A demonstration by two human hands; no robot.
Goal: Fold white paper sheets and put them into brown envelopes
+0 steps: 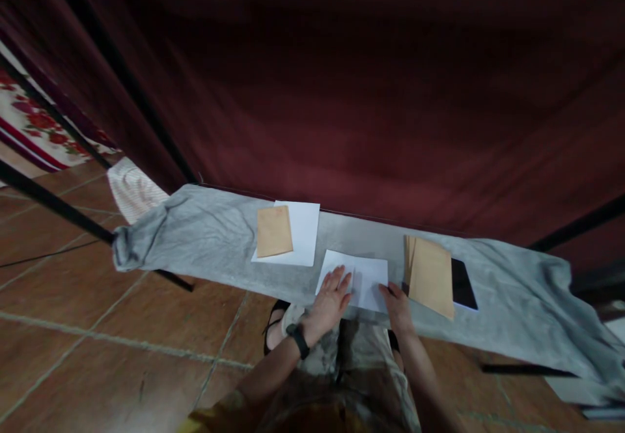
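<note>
Resting hand: the left hand (pixel 333 293) is lying palm down on the left part of the white sheet (pixel 371 277); its grip is showing spread, with the fingers extending toward the sheet's far edge.
Edge hand: the right hand (pixel 396 303) is touching the sheet's right edge; whether its grip is pinching the paper or only resting there, I cannot tell.
Sheet: it is lying on the grey-draped counter (pixel 224 224), directly in front of the person, with a fold line showing near its middle, just right of the left hand.
Wrist: a dark watch (pixel 297 340) is sitting on the left wrist.
Right-side stack: several brown envelopes (pixel 432 277) are lying overlapped just beside the right hand, their near end reaching the counter's front edge.
Dark device: a flat, dark-faced device (pixel 463 283) is lying right of the envelopes, which are partly covering it.
Left-side papers: a single brown envelope (pixel 274 231) is resting on white paper (pixel 305 237), apart from the sheet and farther from the person.
Backdrop: a dark red curtain (pixel 342 127) is hanging behind the counter.
Ground: brown tiled floor (pixel 146 329) is showing below.
</note>
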